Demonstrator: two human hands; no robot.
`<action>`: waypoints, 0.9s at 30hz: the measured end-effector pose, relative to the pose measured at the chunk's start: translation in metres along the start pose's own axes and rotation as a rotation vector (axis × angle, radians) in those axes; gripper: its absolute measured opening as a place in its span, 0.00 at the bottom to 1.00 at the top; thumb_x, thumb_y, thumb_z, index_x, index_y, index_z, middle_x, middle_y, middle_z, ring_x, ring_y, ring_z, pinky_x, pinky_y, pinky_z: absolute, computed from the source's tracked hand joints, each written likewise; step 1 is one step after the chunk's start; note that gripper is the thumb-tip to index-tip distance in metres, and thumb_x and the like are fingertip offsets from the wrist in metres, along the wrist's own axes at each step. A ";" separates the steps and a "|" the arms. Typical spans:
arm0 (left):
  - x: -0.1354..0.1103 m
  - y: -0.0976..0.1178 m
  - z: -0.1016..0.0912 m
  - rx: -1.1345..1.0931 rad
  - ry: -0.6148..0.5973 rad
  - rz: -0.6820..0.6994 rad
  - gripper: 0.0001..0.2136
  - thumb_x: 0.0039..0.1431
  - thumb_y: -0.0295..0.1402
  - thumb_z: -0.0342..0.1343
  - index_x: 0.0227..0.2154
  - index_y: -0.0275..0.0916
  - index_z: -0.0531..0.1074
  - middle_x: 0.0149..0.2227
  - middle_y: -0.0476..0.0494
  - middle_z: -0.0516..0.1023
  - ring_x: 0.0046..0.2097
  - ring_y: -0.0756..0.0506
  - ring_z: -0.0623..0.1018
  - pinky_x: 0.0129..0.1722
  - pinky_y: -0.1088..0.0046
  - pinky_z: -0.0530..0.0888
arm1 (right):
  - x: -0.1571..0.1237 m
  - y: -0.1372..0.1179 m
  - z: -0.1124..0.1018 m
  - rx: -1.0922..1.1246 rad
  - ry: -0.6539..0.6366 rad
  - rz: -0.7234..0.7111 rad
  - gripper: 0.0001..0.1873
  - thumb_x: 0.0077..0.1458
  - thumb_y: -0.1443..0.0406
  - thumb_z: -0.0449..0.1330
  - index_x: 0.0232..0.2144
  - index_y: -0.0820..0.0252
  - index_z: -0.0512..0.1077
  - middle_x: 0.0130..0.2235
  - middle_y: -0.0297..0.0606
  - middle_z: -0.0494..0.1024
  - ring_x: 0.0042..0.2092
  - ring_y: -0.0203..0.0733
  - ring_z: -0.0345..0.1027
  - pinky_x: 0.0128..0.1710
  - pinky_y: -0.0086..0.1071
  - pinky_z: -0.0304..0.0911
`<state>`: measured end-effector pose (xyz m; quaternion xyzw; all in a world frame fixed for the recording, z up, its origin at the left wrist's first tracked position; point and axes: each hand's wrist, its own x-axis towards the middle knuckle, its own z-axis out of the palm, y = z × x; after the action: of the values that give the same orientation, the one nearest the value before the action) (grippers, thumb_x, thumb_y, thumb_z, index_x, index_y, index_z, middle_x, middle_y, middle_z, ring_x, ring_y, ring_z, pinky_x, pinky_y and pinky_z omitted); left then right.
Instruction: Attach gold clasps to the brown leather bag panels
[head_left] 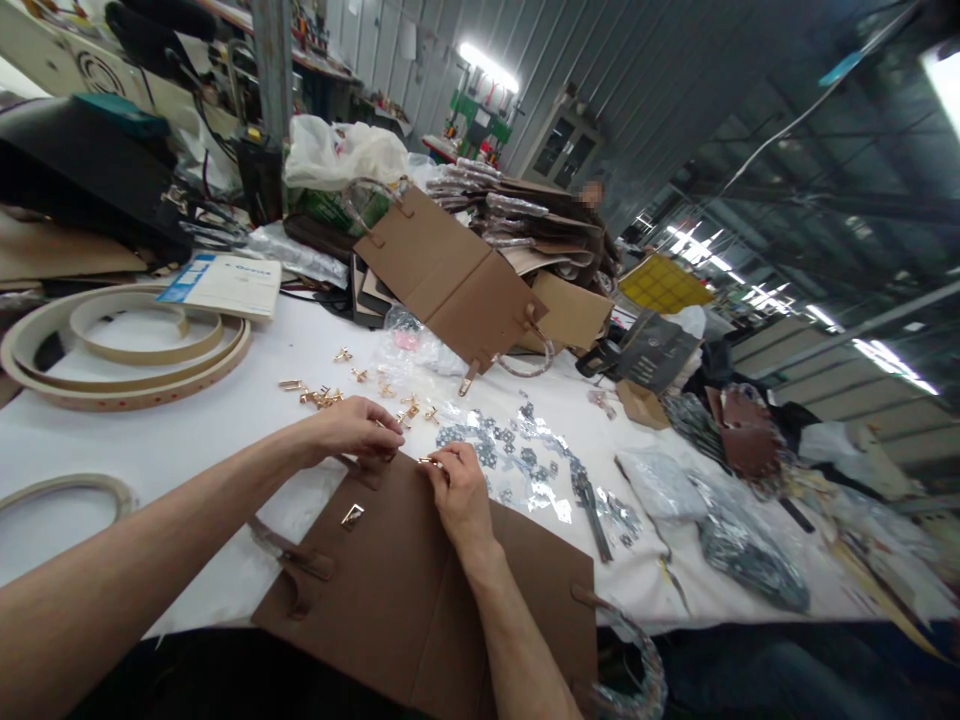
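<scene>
A flat brown leather bag panel [420, 580] with handles lies on the white table in front of me. A gold metal clasp [352, 515] is fixed on its left part. My left hand [352, 430] rests at the panel's far edge, fingers curled down on it. My right hand [457, 490] pinches a small gold fitting [431, 461] at the same edge. Loose gold fittings [322, 396] lie scattered just beyond my left hand.
A second brown panel [450, 280] leans on stacked bags behind. Silver metal parts [517, 455], pliers [589, 510] and plastic bags [720, 530] lie to the right. Beige rings [127, 350] and a booklet [225, 285] are at left. A person sits far back.
</scene>
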<state>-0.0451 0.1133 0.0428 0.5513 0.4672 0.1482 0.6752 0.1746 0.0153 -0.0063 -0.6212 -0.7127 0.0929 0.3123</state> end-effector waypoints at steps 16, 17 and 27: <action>0.038 -0.004 0.014 0.275 0.185 0.113 0.22 0.55 0.56 0.59 0.28 0.38 0.77 0.30 0.42 0.84 0.31 0.46 0.79 0.33 0.71 0.72 | 0.009 -0.020 -0.002 0.424 -0.153 0.068 0.07 0.62 0.66 0.64 0.38 0.53 0.83 0.39 0.38 0.81 0.41 0.43 0.76 0.47 0.37 0.74; 0.039 -0.005 0.014 0.299 0.196 0.117 0.23 0.55 0.56 0.58 0.28 0.38 0.76 0.29 0.43 0.83 0.31 0.46 0.78 0.32 0.71 0.71 | 0.010 -0.021 -0.001 0.446 -0.160 0.080 0.06 0.60 0.66 0.65 0.39 0.53 0.83 0.42 0.39 0.80 0.43 0.43 0.76 0.47 0.37 0.75; 0.042 -0.007 0.004 0.500 0.250 0.167 0.23 0.56 0.58 0.55 0.26 0.40 0.75 0.25 0.48 0.78 0.31 0.45 0.76 0.32 0.71 0.65 | 0.012 -0.020 0.009 0.452 -0.077 0.085 0.17 0.57 0.66 0.69 0.50 0.51 0.80 0.45 0.39 0.82 0.46 0.45 0.77 0.51 0.40 0.75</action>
<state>-0.0226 0.1381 0.0168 0.7145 0.5220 0.1504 0.4410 0.1526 0.0248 0.0010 -0.5608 -0.6585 0.2866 0.4120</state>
